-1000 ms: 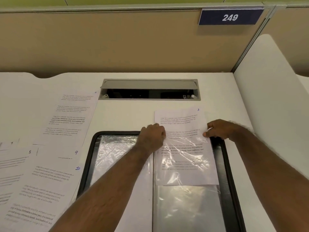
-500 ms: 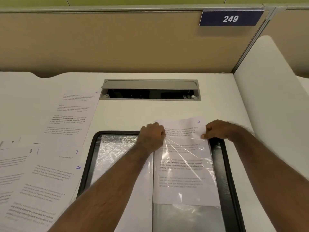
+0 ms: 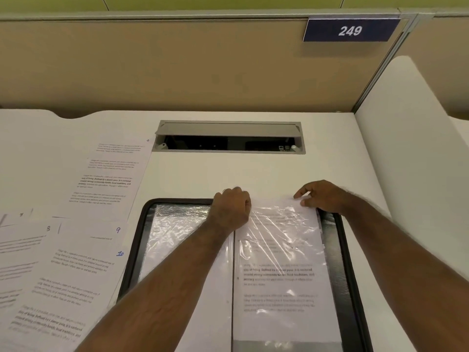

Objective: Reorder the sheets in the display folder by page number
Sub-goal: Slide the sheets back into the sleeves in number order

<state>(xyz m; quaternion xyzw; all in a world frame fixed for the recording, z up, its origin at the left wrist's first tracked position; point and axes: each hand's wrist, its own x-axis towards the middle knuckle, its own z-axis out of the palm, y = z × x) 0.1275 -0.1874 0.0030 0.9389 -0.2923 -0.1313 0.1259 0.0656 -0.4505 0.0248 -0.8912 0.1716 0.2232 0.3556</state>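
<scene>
step: I'm feeding a printed sheet (image 3: 284, 275) into the right-hand clear pocket (image 3: 280, 226) of the display folder (image 3: 349, 260), which lies open flat on the desk (image 3: 203, 174).
sheet: nearly all inside the pocket; only its top edge is near the pocket mouth. Page number hidden under my right hand, can't read it.
left hand (image 3: 232, 212): fingers curled tight at the pocket's top-left corner by the spine. Looks like it pinches the plastic mouth open and anchors the folder, though the exact pinch is hidden behind the knuckles.
right hand (image 3: 321, 196): fingertips pinch the sheet's top-right corner, steering it down square.
why two hands: film is crinkly and grabs paper; one holds the mouth, the other drives.
left pocket (image 3: 177, 224): crumpled film, contents unclear.
loose sheets (image 3: 83, 252): fanned on the desk left of the folder, handwritten 9, 10, 8 visible, staged in order for pick-up I'd guess.
far sheet (image 3: 111, 174): separate, nearer the cable tray (image 3: 228, 137).
progress: early, judging by the stack outside.
</scene>
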